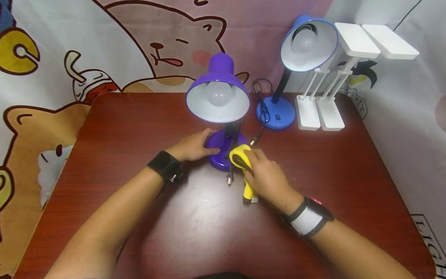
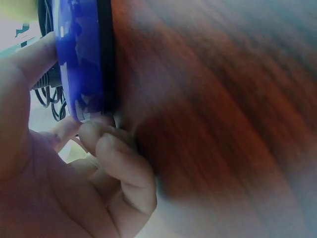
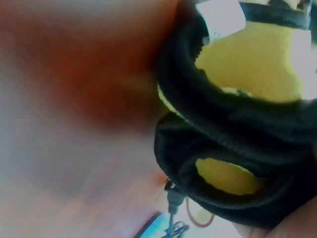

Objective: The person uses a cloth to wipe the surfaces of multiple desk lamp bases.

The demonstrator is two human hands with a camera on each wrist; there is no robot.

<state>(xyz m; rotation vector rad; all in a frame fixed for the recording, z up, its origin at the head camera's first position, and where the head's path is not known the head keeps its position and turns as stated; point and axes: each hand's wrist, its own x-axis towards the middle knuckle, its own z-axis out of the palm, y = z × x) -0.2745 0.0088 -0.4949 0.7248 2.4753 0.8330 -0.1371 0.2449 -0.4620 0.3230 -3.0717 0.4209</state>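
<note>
A purple desk lamp (image 1: 220, 64) stands mid-table, its white-lined shade tilted toward me. My left hand (image 1: 191, 147) grips the left rim of its round base (image 1: 223, 145), thumb on top. In the left wrist view the other fingers curl at the edge of the base (image 2: 81, 64). My right hand (image 1: 270, 176) holds a yellow cloth with black edging (image 1: 239, 152), bunched, over the front right of the base. Close up, the right wrist view shows the cloth's folds (image 3: 247, 64) and a white label. The lamp's black cord ends in a plug (image 1: 230, 179) in front of the base.
Behind and to the right stands a blue desk lamp (image 1: 278, 114) with a coiled black cord (image 1: 263, 100); its plug (image 1: 253, 142) lies near my right hand. Two white folding lamps (image 1: 320, 112) stand beside it. A cartoon-printed curtain (image 1: 156, 38) hangs behind the brown table (image 1: 334, 174).
</note>
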